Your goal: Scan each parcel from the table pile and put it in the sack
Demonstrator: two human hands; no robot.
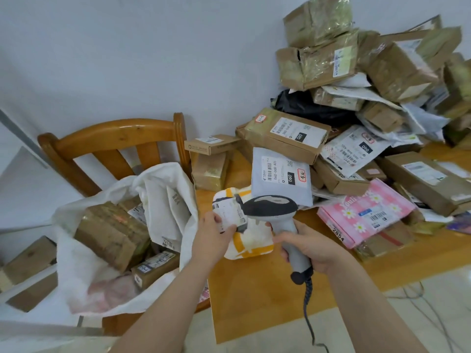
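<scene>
Head view: our left hand (216, 234) grips the parcel (254, 244) at the table's (254, 301) left edge. Our right hand (312, 248) grips the scanner (272, 208) over it.

You hold a soft white and yellow plastic parcel (251, 242) in your left hand (216, 231), with its white label (229, 212) facing up. Your right hand (309, 247) grips the grey handheld scanner (272, 210), and its dark head is right over the label. The big pile of brown boxes and bags (356, 110) sits behind. The white cloth sack (163, 197) lies open on the wooden chair (114, 133), with boxes inside.
</scene>
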